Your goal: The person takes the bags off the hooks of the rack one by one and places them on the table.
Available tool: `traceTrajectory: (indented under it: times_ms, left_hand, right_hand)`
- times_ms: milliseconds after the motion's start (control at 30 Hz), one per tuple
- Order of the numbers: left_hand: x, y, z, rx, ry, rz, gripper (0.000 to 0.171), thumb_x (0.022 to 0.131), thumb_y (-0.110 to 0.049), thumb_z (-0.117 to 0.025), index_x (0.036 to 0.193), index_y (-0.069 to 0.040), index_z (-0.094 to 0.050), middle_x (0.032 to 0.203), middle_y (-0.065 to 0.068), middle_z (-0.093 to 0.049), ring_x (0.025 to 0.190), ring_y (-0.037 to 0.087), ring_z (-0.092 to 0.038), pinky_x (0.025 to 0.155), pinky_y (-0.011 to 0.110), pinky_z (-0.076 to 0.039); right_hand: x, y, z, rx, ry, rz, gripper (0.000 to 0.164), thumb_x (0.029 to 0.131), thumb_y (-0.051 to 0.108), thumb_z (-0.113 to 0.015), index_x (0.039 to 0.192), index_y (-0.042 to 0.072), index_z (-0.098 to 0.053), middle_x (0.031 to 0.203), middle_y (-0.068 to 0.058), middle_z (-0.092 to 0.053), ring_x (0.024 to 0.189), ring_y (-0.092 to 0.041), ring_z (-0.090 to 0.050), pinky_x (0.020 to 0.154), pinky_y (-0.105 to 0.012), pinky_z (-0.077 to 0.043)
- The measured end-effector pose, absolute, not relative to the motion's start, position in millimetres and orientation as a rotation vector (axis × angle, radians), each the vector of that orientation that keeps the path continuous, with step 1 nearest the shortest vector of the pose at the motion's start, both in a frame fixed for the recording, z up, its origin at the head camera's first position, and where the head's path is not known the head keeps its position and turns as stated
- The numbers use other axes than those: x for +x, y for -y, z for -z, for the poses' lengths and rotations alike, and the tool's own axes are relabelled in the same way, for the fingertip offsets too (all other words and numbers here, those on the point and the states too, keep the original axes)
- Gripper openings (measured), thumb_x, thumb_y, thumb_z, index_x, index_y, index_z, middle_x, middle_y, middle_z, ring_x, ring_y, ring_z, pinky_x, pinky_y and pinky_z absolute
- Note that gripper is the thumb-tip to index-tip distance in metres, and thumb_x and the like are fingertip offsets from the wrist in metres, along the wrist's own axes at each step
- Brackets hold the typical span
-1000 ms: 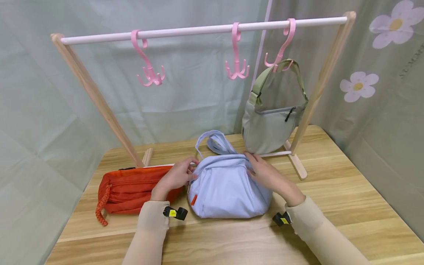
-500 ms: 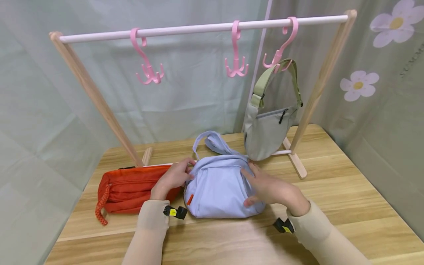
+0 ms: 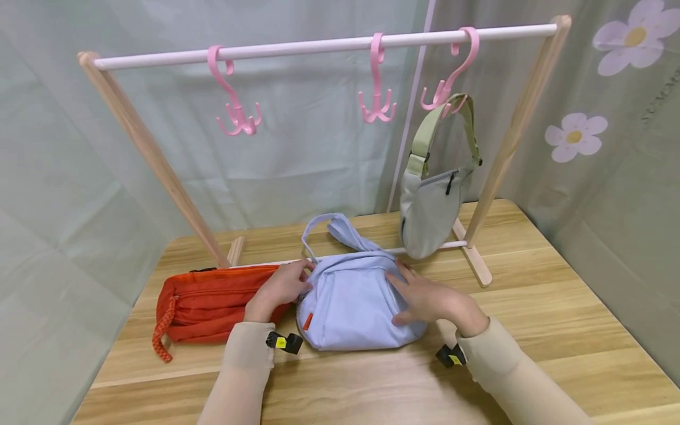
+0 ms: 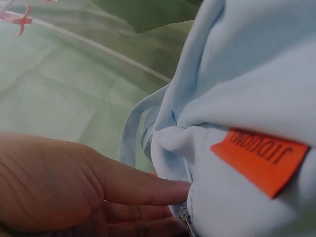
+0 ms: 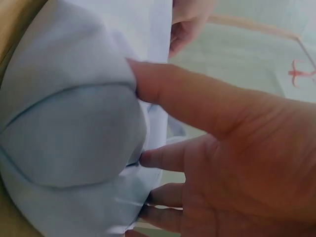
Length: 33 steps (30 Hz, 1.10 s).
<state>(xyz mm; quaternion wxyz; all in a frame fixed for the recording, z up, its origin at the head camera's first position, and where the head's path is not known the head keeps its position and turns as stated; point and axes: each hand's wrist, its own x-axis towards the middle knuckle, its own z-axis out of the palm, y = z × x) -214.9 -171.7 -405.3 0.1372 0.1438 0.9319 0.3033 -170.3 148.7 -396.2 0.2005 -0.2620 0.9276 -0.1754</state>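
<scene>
Blue bag (image 3: 356,304) on table (image 3: 350,389), curtain (image 3: 303,159) behind

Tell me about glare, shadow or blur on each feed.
Head view: mostly crisp, with a pale sheen on the table before the blue bag and a soft shadow beside the right sleeve; left wrist view: left hand dim, lettering on the orange tag legible; right wrist view: slightly hazy, right hand shaded.

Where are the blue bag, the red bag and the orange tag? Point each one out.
Blue bag (image 3: 353,307): head view, on the middle of its front.
Red bag (image 3: 215,308): head view, on its front panel.
Orange tag (image 4: 262,159): left wrist view, on the middle of its lettered face.
</scene>
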Motion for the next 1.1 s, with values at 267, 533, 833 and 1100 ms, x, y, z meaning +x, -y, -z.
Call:
traceTrajectory:
  times_ms: [267,533,833,1100]
  left_hand:
    - [-218,173,409,0.438,-2.736,-0.832,0.030,0.094,0.003,-0.063,0.124,0.003,-0.066,0.091,0.010,-0.067,0.071,0.020,-0.059,0.064,0.030,-0.052]
    - [-218,178,400,0.565,-2.764,-0.927,0.031,0.098,0.003,-0.053,0.126,0.002,-0.066,0.094,0.009,-0.064,0.083,0.022,-0.057,0.077,0.034,-0.048]
    - [-221,176,397,0.660,-2.794,-1.184,0.024,0.103,-0.005,-0.061,0.125,-0.006,-0.070,0.108,0.017,-0.072,0.093,0.026,-0.067,0.081,0.038,-0.055]
    - [-216,168,387,0.679,-2.669,-1.507,0.021,0.105,-0.004,-0.060,0.123,-0.006,-0.070,0.106,0.020,-0.071,0.096,0.040,-0.069,0.084,0.043,-0.061]
  right_hand:
    - [-175,-152,399,-0.757,-2.569,0.486,0.097,0.095,0.036,-0.078,0.163,-0.003,-0.021,0.167,-0.035,0.000,0.155,-0.051,-0.010,0.123,-0.061,-0.022]
    - [-169,-151,389,-0.803,-2.564,0.488,0.088,0.099,0.034,-0.073,0.163,-0.001,-0.024,0.170,-0.029,-0.006,0.156,-0.045,-0.013,0.123,-0.058,-0.024]
    - [-155,-159,364,-1.014,-2.565,0.480,0.065,0.106,0.031,-0.063,0.160,0.005,-0.038,0.168,-0.023,-0.025,0.151,-0.041,-0.033,0.117,-0.056,-0.038]
    - [-140,-174,330,-1.188,-2.649,0.661,0.055,0.108,0.038,-0.057,0.158,0.017,-0.046,0.163,-0.007,-0.042,0.147,-0.029,-0.044,0.115,-0.052,-0.042]
